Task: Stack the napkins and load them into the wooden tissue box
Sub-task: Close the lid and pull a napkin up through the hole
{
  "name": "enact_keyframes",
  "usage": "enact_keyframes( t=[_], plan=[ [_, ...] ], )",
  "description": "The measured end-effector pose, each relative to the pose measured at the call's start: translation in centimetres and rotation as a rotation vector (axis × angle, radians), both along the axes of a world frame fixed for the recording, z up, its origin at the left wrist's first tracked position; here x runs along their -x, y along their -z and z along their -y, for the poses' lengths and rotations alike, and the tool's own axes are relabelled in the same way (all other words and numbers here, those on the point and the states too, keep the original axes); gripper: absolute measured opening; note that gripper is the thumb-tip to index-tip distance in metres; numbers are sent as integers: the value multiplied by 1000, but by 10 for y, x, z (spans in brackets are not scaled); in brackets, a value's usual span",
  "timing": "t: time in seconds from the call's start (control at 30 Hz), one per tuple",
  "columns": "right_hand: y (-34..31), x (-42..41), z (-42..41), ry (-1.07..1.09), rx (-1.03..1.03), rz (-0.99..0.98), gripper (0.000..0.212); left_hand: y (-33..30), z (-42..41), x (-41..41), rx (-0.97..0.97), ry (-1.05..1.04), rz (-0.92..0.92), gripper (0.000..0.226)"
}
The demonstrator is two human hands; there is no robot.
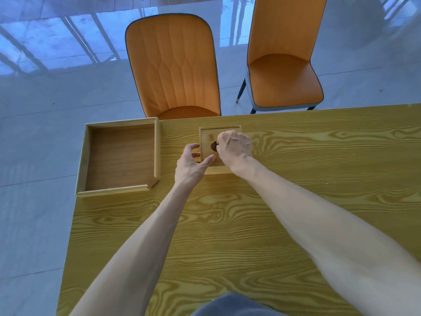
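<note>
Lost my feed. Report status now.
Left hand braces tissue box. Right hand on lid, fingers at its hole. No napkins visible. Empty tray left.

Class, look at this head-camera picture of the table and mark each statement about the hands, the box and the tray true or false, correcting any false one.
1. The right hand rests on top of the wooden tissue box. True.
2. The left hand is inside the wooden tray. False: it is at the box's left edge, to the right of the tray.
3. A pile of napkins lies in the tray. False: the tray shows only its bare wooden floor; no napkins are visible.
4. Two orange chairs stand beyond the table. True.
5. The box's lid has a dark opening. True.
</note>
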State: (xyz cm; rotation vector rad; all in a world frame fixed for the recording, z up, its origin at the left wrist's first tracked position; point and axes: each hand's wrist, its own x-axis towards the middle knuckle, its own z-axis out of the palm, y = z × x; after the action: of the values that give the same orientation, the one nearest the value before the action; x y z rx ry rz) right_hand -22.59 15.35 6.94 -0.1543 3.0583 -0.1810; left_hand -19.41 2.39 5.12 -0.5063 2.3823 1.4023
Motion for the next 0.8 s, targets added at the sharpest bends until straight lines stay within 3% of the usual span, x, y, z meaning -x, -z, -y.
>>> enact_keyframes(
  t=[0.17, 0.63, 0.8],
  plan=[
    [3, 2, -9, -10, 93, 17, 23, 1, -1, 0, -19, -9, 4, 65],
    [24, -21, -33, 85, 602, -28, 25, 6, 0, 0, -71, -32, 17, 65],
    [22, -24, -29, 92, 603, -83, 37, 6, 0, 0, -83, -35, 25, 66]
  ],
)
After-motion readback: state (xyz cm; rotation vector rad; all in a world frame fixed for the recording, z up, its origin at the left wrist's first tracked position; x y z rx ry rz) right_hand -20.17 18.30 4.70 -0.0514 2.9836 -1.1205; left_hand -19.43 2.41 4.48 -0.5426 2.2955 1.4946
